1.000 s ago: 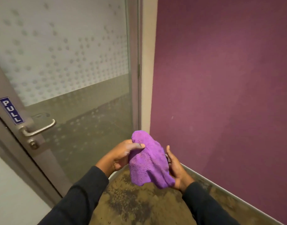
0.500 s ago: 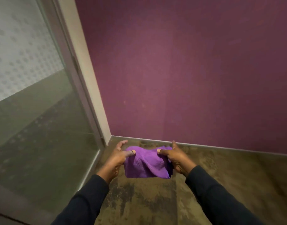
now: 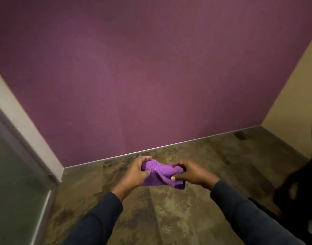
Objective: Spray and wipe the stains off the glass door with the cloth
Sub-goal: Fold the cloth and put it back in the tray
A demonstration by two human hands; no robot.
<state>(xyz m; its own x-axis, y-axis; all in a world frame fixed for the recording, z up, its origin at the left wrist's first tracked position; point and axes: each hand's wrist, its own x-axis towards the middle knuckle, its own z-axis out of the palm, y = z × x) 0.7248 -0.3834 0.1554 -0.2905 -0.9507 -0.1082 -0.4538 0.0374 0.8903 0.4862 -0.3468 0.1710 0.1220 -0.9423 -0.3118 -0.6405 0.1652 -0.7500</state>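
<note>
A purple cloth [image 3: 161, 175] hangs between both hands, low over the floor in the middle of the view. My left hand [image 3: 135, 172] grips its left end and my right hand [image 3: 192, 174] pinches its right end, thumb on top. Only a strip of the glass door [image 3: 12, 183] shows at the far left edge, with its grey frame [image 3: 19, 138]. No spray bottle is in view.
A purple wall [image 3: 151, 76] stands straight ahead, meeting a cream wall [image 3: 296, 85] at the right corner. The floor [image 3: 169, 218] is mottled brown. A dark blurred object [image 3: 303, 183] sits at the right edge.
The view has swung right, away from the door, which has slid to the left edge. Both hands kept hold of the cloth and spread it out lower, near the floor.
</note>
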